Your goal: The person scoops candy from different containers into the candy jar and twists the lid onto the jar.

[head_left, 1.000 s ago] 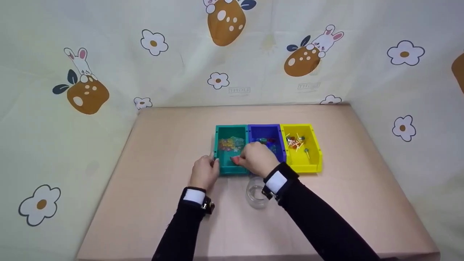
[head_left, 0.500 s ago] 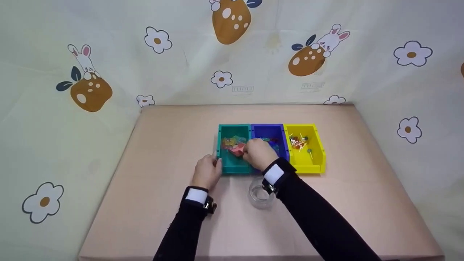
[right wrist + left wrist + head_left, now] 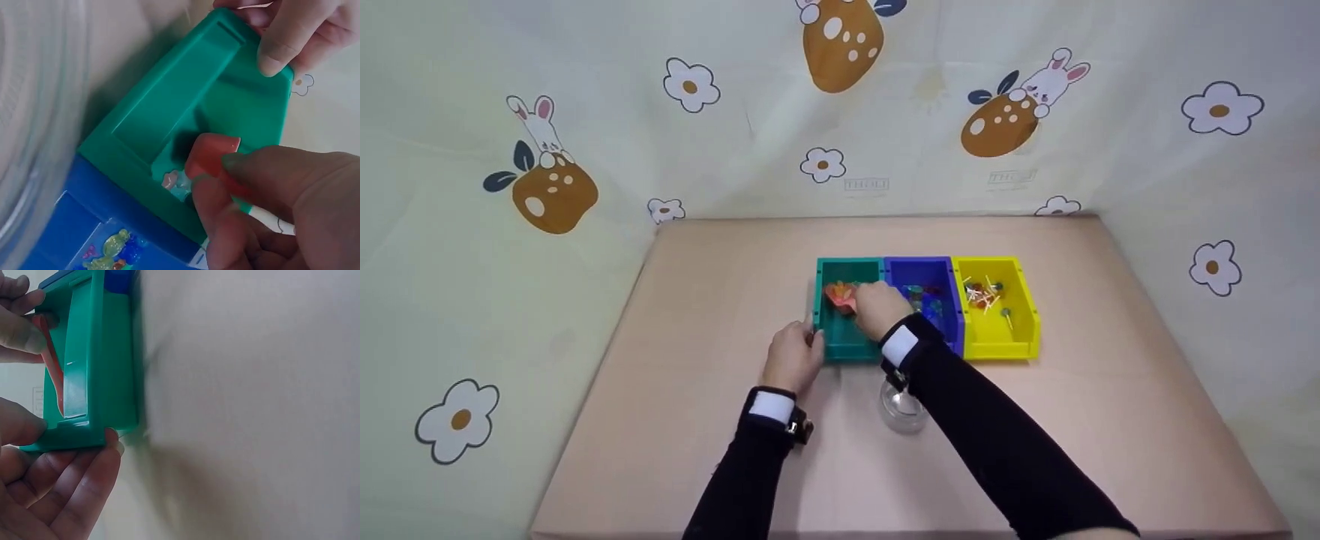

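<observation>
In the head view my right hand [image 3: 881, 309] pinches a small red scoop [image 3: 838, 297] over the back part of the green bin [image 3: 846, 351]. Orange and yellow translucent pieces show in the scoop's bowl. The right wrist view has thumb and fingers around the red scoop [image 3: 209, 154], with a few small translucent pieces [image 3: 170, 180] on the bin floor beside it. My left hand [image 3: 795, 355] grips the green bin's left side wall near its front corner; in the left wrist view its thumb lies inside the green bin [image 3: 118, 365] and its fingers outside.
A blue bin [image 3: 922, 264] with colourful translucent pieces and a yellow bin [image 3: 1003, 348] with small white-stemmed pieces adjoin the green one on the right. In front stands a clear glass jar [image 3: 903, 414], partly under the right forearm. Patterned cloth walls surround the table [image 3: 697, 450].
My right hand has moved the scoop toward the back left of the green bin, and pieces now show in its bowl. The left hand stays on the bin's wall.
</observation>
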The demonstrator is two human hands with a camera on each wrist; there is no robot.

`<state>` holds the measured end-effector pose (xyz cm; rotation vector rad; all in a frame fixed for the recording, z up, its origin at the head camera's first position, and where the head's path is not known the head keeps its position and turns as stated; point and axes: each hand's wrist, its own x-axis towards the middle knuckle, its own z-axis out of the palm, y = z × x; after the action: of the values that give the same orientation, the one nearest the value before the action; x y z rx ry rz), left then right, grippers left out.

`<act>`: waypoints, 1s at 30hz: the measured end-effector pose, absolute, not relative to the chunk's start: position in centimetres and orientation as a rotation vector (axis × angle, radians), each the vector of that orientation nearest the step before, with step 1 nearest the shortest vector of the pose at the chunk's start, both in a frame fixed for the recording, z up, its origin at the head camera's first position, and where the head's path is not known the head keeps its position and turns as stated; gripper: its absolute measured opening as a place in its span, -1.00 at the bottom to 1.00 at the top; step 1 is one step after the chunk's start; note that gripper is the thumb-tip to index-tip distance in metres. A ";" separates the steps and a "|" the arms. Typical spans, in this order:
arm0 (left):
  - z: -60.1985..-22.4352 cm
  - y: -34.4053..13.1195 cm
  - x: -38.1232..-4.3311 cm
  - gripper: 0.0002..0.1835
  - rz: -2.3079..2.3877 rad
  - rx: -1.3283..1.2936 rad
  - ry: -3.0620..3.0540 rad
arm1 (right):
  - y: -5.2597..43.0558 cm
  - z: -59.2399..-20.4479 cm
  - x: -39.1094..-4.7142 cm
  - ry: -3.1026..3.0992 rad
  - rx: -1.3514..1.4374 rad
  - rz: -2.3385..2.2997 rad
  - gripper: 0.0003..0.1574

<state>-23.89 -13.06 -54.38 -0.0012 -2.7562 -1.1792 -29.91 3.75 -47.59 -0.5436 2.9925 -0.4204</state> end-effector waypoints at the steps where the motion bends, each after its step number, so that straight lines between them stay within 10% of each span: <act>1: -54.4 -13.1 -23.8 -0.70 -1.170 -0.003 -2.757 | 3.5 -47.5 -30.0 2.989 -0.534 -0.397 -0.82; 30: -54.3 -13.0 -23.9 -0.72 -1.214 0.039 -2.769 | 0.6 -48.0 -31.6 2.941 -0.267 -0.310 -0.69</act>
<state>-23.92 -13.00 -54.28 0.0392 -2.7689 -1.2139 -31.59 0.65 -48.00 -0.2671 2.9406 -0.3101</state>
